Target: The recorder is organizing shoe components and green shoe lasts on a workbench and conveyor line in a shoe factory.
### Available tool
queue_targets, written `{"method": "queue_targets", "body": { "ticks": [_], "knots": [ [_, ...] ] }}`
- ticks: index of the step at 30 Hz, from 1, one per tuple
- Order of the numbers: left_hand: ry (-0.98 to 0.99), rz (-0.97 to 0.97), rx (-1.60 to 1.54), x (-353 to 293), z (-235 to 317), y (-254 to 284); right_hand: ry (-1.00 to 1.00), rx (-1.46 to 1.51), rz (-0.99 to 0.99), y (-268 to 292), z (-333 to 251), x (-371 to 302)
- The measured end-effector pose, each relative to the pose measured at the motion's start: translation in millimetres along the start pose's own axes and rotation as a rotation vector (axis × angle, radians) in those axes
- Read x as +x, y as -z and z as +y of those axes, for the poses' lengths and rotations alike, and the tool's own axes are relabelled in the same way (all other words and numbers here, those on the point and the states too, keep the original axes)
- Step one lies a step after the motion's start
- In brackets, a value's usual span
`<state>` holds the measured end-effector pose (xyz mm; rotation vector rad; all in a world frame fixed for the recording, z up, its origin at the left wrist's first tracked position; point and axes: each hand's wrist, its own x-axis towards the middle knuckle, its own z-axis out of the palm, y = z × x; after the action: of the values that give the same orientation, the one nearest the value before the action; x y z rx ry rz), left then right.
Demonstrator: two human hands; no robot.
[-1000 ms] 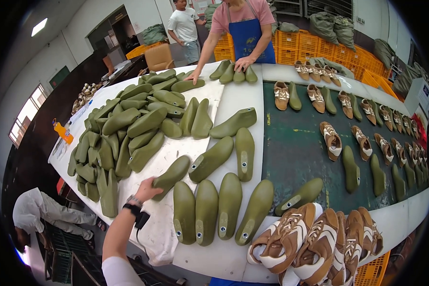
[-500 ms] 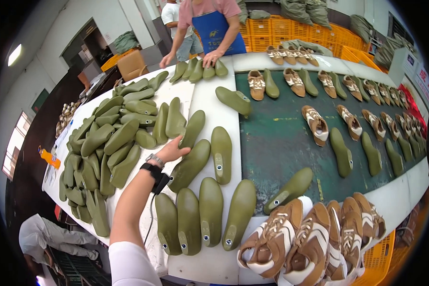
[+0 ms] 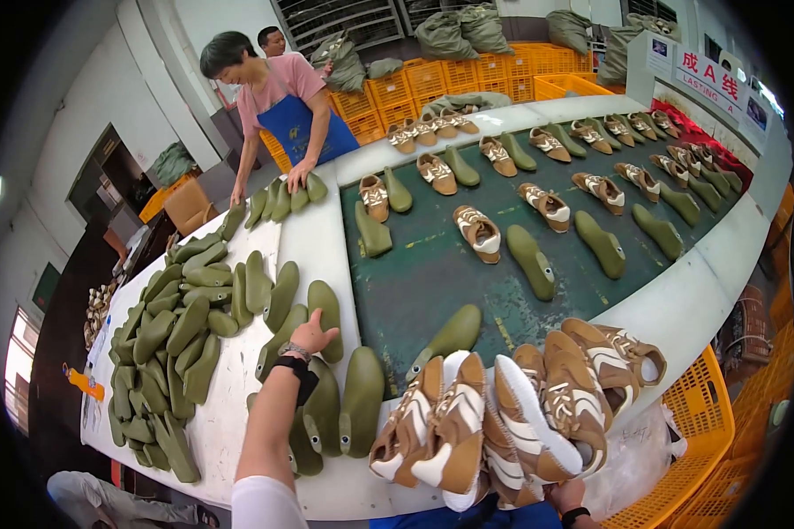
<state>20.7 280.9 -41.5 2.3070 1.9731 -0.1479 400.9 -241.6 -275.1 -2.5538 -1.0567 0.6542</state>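
Note:
My left hand is over the white table. Its fingers are apart, and the fingertips touch or hover just above a green shoe last. Other green lasts lie around it, with a large last nearer me. My right hand shows only in part at the lower edge, below a cluster of brown-and-white sneakers. Its fingers are hidden behind the shoes, so I cannot tell whether it grips them. A single green last rests on the dark green belt beside these sneakers.
A heap of green lasts covers the left of the white table. Sneakers paired with lasts stand in rows along the belt. A co-worker in a blue apron handles lasts at the far side. An orange crate stands at right.
The view has swung right. My left hand has moved to a last farther along the table. A last from the belt's far left edge now stands on the belt. My right hand has come into view.

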Motion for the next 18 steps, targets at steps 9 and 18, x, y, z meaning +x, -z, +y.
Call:
{"method": "queue_targets", "body": {
  "ticks": [9, 18],
  "knots": [
    [-0.323, -0.085, 0.324, -9.7, 136.7, 37.6, 0.056, 0.257, 0.052, -11.3, 20.9, -6.1],
    [-0.594, -0.477, 0.148, -26.1, 188.8, -40.0, 0.071, 0.374, 0.108, -45.2, 49.5, -37.7]
  ]
}}
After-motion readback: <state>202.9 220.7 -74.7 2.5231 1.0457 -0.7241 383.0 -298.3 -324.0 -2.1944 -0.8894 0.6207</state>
